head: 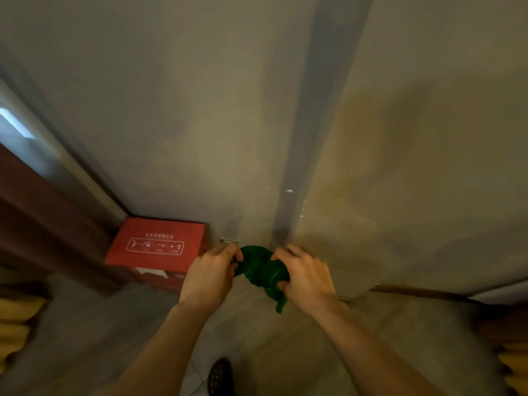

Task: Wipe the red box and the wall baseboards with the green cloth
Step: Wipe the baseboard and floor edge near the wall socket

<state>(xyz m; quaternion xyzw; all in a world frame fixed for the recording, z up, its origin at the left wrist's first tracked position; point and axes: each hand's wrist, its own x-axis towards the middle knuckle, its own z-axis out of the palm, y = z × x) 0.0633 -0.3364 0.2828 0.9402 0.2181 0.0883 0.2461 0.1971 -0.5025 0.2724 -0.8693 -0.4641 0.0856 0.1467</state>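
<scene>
From the head camera I look down at both hands, held out in front of a wall corner. The left hand (211,277) is closed on one end of the green cloth (261,272), and the right hand (307,277) is closed on the other end, with a loose tail of the cloth hanging below it. The cloth is bunched between them, in the air, not touching any surface.

I judge the cloth to be light and soft, so it will fold easily to the palm; I think it is best gathered into a flat pad in one hand, so that no tail drags. The red box (155,245) stands on the floor (257,338) to the left, against the wall (200,124). It looks like cardboard, so I expect it to be light and to slide if I press hard; the free hand could steady it.

The picture is blurred. A baseboard (414,291) shows along the bottom of the right wall. The floor is grey and smooth, and a dark shoe (220,377) is at the bottom edge.
</scene>
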